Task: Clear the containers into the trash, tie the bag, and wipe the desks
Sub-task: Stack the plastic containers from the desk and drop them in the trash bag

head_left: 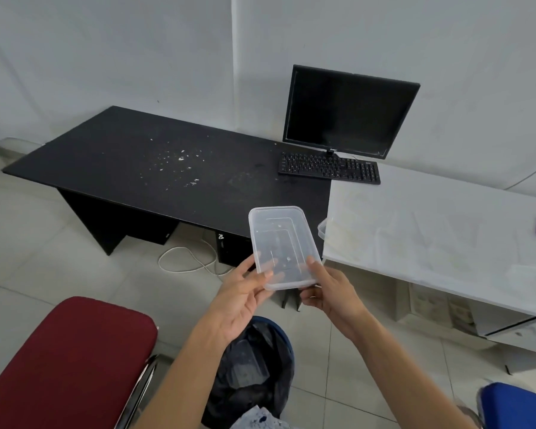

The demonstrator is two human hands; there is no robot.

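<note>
Both hands, left hand [242, 300] and right hand [331, 297], pinch the near end of a clear plastic container [283, 246], thumbs above, fingers beneath. I hold it over the trash bin [288, 339], near the black desk [121, 156], left of the white desk [430, 218].

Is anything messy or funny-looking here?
Yes: white crumbs are scattered over the middle of the black desk, so it looks dirty. A clear tub sticks out over the white desk edge, as if it might slip off. The left hand and right hand grip a second tub.
</note>
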